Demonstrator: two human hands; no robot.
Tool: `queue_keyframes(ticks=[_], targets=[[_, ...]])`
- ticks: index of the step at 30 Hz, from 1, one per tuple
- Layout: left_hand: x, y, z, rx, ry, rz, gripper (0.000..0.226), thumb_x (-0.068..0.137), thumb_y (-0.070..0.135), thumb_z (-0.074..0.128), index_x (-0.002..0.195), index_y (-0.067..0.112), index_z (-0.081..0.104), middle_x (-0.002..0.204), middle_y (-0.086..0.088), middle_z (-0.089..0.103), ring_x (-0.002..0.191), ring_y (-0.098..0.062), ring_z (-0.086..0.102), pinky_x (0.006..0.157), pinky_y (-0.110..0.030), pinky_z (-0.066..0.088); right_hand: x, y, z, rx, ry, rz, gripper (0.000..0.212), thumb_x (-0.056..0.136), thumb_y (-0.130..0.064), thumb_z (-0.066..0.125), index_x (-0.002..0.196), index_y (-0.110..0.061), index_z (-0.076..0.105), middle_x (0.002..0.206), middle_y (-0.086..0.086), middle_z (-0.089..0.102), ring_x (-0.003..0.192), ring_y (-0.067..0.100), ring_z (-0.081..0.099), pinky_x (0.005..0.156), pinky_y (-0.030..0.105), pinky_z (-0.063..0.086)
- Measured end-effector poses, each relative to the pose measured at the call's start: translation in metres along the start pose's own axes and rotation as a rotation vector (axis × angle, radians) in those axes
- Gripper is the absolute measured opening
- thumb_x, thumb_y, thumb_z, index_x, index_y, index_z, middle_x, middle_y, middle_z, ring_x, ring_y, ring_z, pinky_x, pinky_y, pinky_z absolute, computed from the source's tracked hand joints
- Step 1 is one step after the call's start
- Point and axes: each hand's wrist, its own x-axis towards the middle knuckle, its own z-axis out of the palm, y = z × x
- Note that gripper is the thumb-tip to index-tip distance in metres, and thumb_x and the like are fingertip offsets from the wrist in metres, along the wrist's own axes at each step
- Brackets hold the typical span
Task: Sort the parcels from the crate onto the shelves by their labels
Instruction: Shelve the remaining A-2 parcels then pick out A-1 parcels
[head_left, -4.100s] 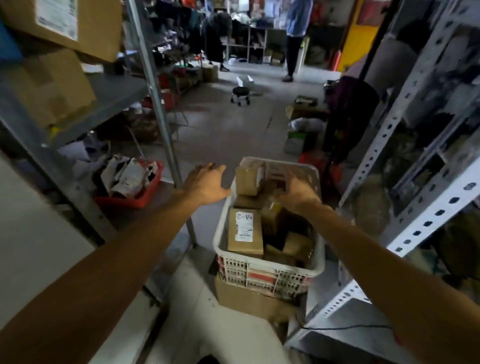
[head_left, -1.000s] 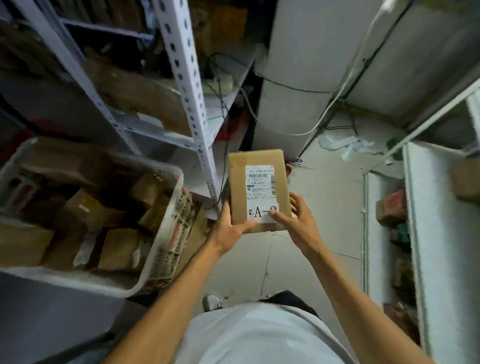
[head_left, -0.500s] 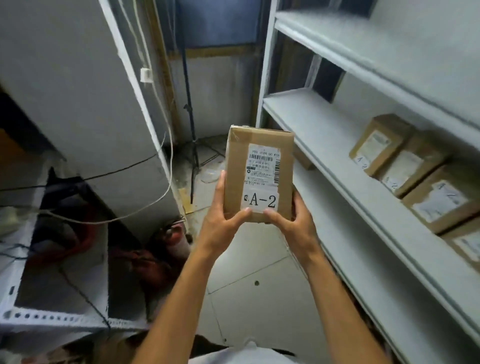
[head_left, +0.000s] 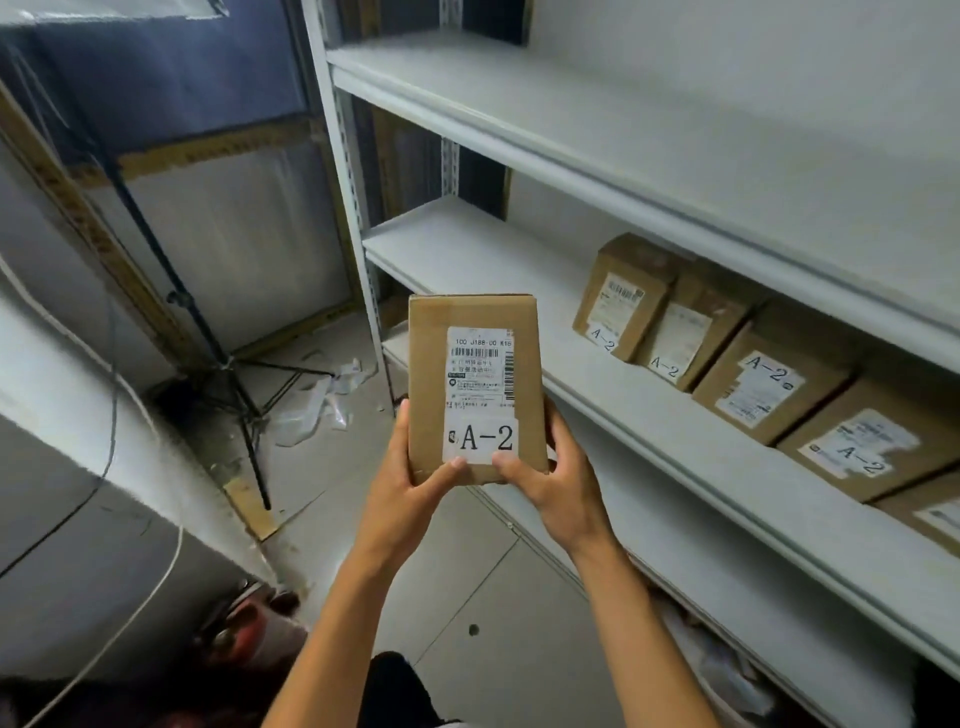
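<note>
Parcel (head_left: 475, 387) upright in front of me, label "A-2" facing me. My left hand (head_left: 415, 480) and right hand (head_left: 558, 480) pinch its bottom corners, fingers (head_left: 451, 464) closed over lower edge, thumbs just under label. Middle shelf (head_left: 649, 410) just right, row of A-2 boxes (head_left: 623, 296) leaning along it, free board left of row. Risks: low grip, tall box may tip forward; sliding in could knock leaning row; wrong shelf level if I misjudge.
</note>
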Motion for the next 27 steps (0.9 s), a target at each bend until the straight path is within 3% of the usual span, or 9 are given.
queue_keyframes(ticks=[4,10,12,14,16,21,24,27], targets=[[0.053,0.006,-0.028,0.04,-0.075,-0.018,0.091,0.07,0.044,0.075,0.149,0.036,0.032,0.13,0.01,0.064,0.117,-0.014,0.064,0.09,-0.038,0.058,0.04,0.0,0.021,0.021,0.072,0.059,0.056,0.092,-0.031,0.069,0.142,-0.042,0.045,0.129,-0.018,0.064,0.115,0.003,0.063,0.093,0.032,0.057],[0.137,0.016,-0.044,0.126,-0.217,-0.072,0.079,0.073,0.049,0.072,0.143,0.046,0.036,0.125,0.017,0.067,0.113,-0.009,0.065,0.091,-0.035,0.057,0.102,-0.005,0.026,-0.031,0.158,0.153,0.056,0.094,-0.029,0.067,0.143,-0.042,0.044,0.131,-0.02,0.062,0.121,-0.001,0.057,0.087,0.016,0.052],[0.173,0.012,-0.041,0.17,-0.279,-0.083,0.076,0.079,0.041,0.072,0.145,0.044,0.036,0.125,0.02,0.066,0.114,-0.008,0.064,0.095,-0.037,0.055,0.129,-0.002,0.015,-0.07,0.184,0.176,0.052,0.094,-0.027,0.067,0.139,-0.043,0.047,0.129,-0.024,0.062,0.12,-0.006,0.054,0.091,0.017,0.047],[0.212,0.009,-0.034,0.235,-0.315,-0.083,0.074,0.084,0.023,0.071,0.148,0.038,0.038,0.123,0.02,0.067,0.109,0.0,0.065,0.091,-0.028,0.055,0.16,0.007,0.002,-0.105,0.202,0.194,0.048,0.093,-0.023,0.067,0.132,-0.044,0.049,0.123,-0.027,0.064,0.114,-0.01,0.056,0.094,0.022,0.048],[0.254,0.007,-0.024,0.309,-0.356,-0.071,0.076,0.085,0.008,0.07,0.151,0.031,0.037,0.127,0.012,0.066,0.102,0.005,0.066,0.078,-0.017,0.056,0.193,0.021,-0.011,-0.137,0.212,0.225,0.045,0.093,-0.023,0.066,0.126,-0.047,0.048,0.122,-0.026,0.064,0.115,-0.004,0.059,0.1,0.033,0.05],[0.352,-0.002,0.003,0.479,-0.423,-0.006,0.087,0.076,0.031,0.077,0.152,0.03,0.035,0.134,0.012,0.06,0.118,-0.008,0.058,0.099,-0.032,0.051,0.273,0.056,-0.039,-0.213,0.237,0.247,0.045,0.095,-0.018,0.063,0.136,-0.028,0.047,0.132,-0.012,0.062,0.121,0.009,0.058,0.106,0.042,0.048],[0.395,-0.015,0.016,0.57,-0.434,0.037,0.083,0.081,0.019,0.078,0.151,0.031,0.036,0.13,0.01,0.063,0.117,-0.012,0.06,0.101,-0.036,0.051,0.306,0.073,-0.044,-0.286,0.296,0.262,0.05,0.095,-0.015,0.062,0.141,-0.025,0.044,0.137,-0.005,0.055,0.12,0.015,0.057,0.105,0.041,0.049],[0.431,-0.031,0.026,0.613,-0.405,0.084,0.079,0.08,0.009,0.079,0.146,0.032,0.043,0.113,0.01,0.07,0.103,-0.012,0.067,0.093,-0.03,0.055,0.333,0.087,-0.044,-0.408,0.385,0.313,0.048,0.096,-0.021,0.061,0.14,-0.022,0.043,0.132,0.004,0.042,0.114,0.023,0.055,0.1,0.041,0.05]])
